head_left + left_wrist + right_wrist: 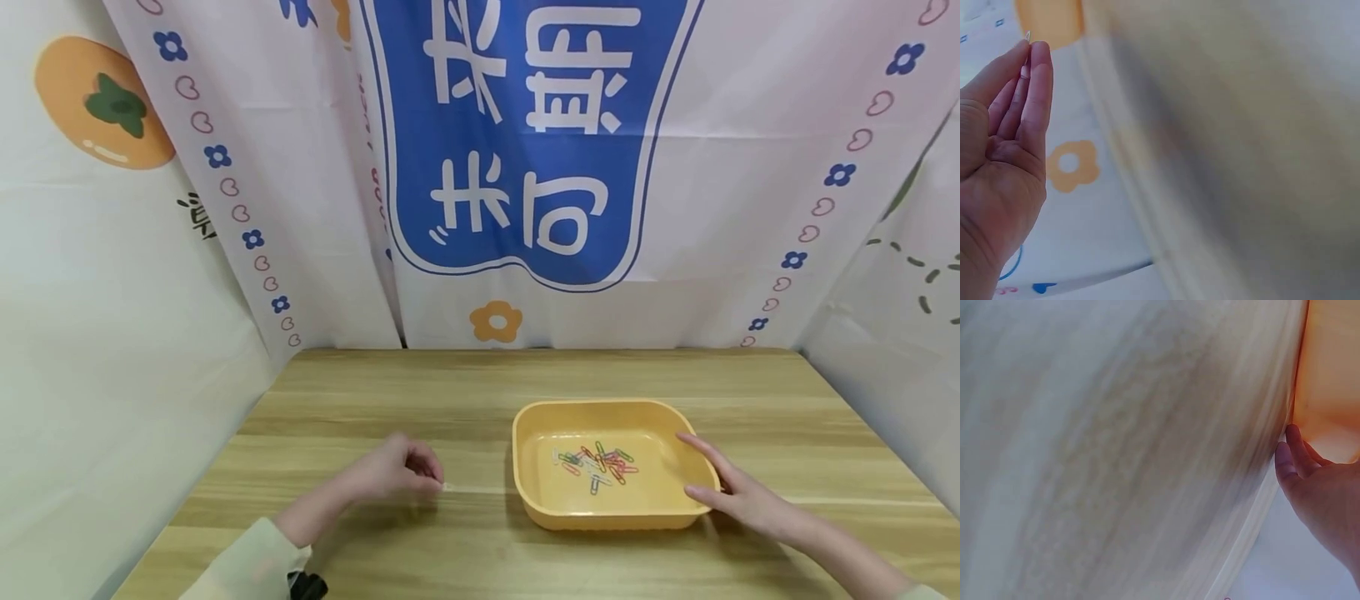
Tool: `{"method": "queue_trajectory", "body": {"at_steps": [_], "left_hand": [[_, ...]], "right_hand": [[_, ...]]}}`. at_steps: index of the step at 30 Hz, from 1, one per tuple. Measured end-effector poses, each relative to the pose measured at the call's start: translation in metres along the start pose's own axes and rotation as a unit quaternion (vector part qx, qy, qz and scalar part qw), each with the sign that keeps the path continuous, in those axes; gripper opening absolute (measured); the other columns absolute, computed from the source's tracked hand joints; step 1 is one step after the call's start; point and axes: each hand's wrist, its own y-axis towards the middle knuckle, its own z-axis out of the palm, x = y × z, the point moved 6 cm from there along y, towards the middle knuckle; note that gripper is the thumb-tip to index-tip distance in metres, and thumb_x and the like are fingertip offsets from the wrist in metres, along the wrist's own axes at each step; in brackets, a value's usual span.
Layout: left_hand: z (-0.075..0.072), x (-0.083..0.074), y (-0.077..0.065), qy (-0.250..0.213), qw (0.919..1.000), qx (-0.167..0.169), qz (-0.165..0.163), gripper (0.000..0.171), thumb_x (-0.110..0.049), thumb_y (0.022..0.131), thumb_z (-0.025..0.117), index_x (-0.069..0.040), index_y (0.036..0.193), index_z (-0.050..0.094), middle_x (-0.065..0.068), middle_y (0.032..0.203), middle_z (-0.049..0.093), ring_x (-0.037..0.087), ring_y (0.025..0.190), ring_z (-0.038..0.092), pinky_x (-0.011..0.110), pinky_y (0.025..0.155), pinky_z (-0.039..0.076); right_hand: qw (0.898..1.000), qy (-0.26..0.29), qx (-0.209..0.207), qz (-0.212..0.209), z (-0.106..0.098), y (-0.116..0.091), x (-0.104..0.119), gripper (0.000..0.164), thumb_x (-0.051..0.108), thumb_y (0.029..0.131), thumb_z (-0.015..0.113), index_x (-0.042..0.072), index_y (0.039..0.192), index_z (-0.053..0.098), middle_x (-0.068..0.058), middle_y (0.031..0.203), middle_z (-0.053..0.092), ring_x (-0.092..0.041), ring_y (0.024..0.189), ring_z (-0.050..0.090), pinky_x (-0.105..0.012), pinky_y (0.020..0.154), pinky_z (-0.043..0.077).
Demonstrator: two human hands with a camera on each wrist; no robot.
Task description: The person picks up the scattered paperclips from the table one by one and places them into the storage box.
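Observation:
A shallow yellow plastic basin (600,521) stands on the table, with several coloured paper clips (600,467) scattered over its floor. To the left of the basin, my left hand (397,473) is held low over the wood. Its thumb and forefinger pinch a small pale paper clip (1028,36), whose tip pokes out past the fingertips in the left wrist view. My right hand (742,496) holds the basin's right end, with fingers over the rim. In the right wrist view, that hand (1322,481) lies against the basin's orange-lit wall (1332,369).
The wood-grain table (420,392) ends at a printed cloth (337,275) hanging behind it. White cloths also hang at both sides. A black band (307,585) sits by the left sleeve (251,562).

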Motion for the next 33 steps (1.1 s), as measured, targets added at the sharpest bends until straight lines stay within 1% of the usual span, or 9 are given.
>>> {"method": "queue_trajectory", "body": {"at_steps": [4,6,9,12,17,19,23,28,33], "left_hand": [[-0.014,-0.017,0.005,0.013,0.9996,-0.026,-0.002,0.007,-0.014,0.087,0.074,-0.007,0.086,0.073,0.002,0.077,0.069,0.027,0.074,0.066,0.043,0.064,0.055],[-0.02,-0.025,0.008,0.016,0.9992,-0.036,-0.005,0.008,-0.017,0.088,0.074,-0.008,0.088,0.073,0.003,0.079,0.07,0.03,0.077,0.067,0.046,0.067,0.055],[-0.025,-0.038,0.012,0.019,0.999,-0.041,0.004,0.008,-0.016,0.088,0.073,-0.009,0.091,0.074,0.006,0.083,0.071,0.031,0.08,0.067,0.04,0.069,0.056],[-0.031,-0.052,0.016,0.013,0.9987,-0.041,0.026,0.008,-0.013,0.088,0.073,-0.006,0.092,0.074,0.01,0.087,0.071,0.034,0.082,0.067,0.033,0.068,0.056],[-0.041,-0.076,0.023,0.027,0.9969,-0.044,0.058,0.008,-0.01,0.088,0.073,-0.005,0.094,0.075,0.007,0.087,0.072,0.027,0.08,0.068,0.028,0.067,0.056],[-0.043,-0.085,0.027,0.042,0.9957,-0.042,0.072,0.008,-0.01,0.089,0.072,-0.006,0.094,0.076,0.005,0.087,0.072,0.022,0.079,0.068,0.029,0.068,0.056],[-0.043,-0.101,0.036,0.058,0.9921,-0.028,0.108,0.009,-0.009,0.091,0.069,-0.007,0.097,0.076,0.005,0.09,0.071,0.022,0.081,0.067,0.031,0.071,0.057],[-0.041,-0.119,0.051,0.075,0.9866,-0.011,0.144,0.012,-0.006,0.092,0.066,-0.005,0.099,0.076,0.002,0.094,0.069,0.022,0.082,0.066,0.029,0.07,0.057],[-0.038,-0.132,0.07,0.072,0.9886,-0.003,0.132,0.009,-0.008,0.09,0.069,-0.007,0.098,0.075,0.003,0.09,0.072,0.018,0.08,0.067,0.028,0.071,0.056]], "right_hand": [[1.0,0.002,0.001,-0.005,-0.001,0.0,0.0,0.064,-0.002,0.096,0.056,-0.001,0.15,0.021,-0.045,0.145,0.008,0.012,0.117,0.036,-0.018,0.083,0.047],[1.0,0.004,0.002,-0.004,-0.001,0.001,0.0,0.064,-0.001,0.096,0.056,-0.001,0.15,0.021,-0.045,0.145,0.007,0.012,0.117,0.037,-0.019,0.082,0.048],[1.0,0.005,0.006,-0.006,0.0,0.001,0.001,0.065,-0.002,0.096,0.055,-0.001,0.15,0.02,-0.047,0.144,0.005,0.012,0.116,0.037,-0.02,0.082,0.049],[1.0,0.004,0.007,-0.004,0.001,0.0,0.001,0.065,-0.002,0.096,0.055,0.0,0.15,0.02,-0.048,0.143,0.005,0.012,0.116,0.038,-0.019,0.082,0.048],[1.0,-0.001,0.005,0.004,0.001,0.0,0.001,0.065,0.0,0.096,0.056,0.0,0.15,0.02,-0.047,0.144,0.005,0.013,0.116,0.036,-0.018,0.084,0.046],[1.0,0.001,0.004,0.009,0.001,0.0,0.001,0.065,0.001,0.096,0.056,-0.002,0.15,0.02,-0.047,0.145,0.005,0.013,0.116,0.036,-0.018,0.085,0.046],[1.0,0.013,0.007,0.013,0.002,-0.001,0.001,0.064,0.001,0.097,0.055,-0.005,0.148,0.019,-0.046,0.145,0.003,0.013,0.116,0.036,-0.018,0.085,0.046],[1.0,0.018,0.011,0.002,0.001,-0.002,0.001,0.064,0.0,0.097,0.054,-0.002,0.15,0.018,-0.047,0.144,0.002,0.013,0.116,0.036,-0.019,0.083,0.048],[1.0,0.023,0.01,0.005,0.002,-0.001,0.002,0.064,0.001,0.097,0.055,-0.005,0.149,0.018,-0.046,0.145,0.002,0.011,0.116,0.039,-0.02,0.083,0.048]]}}
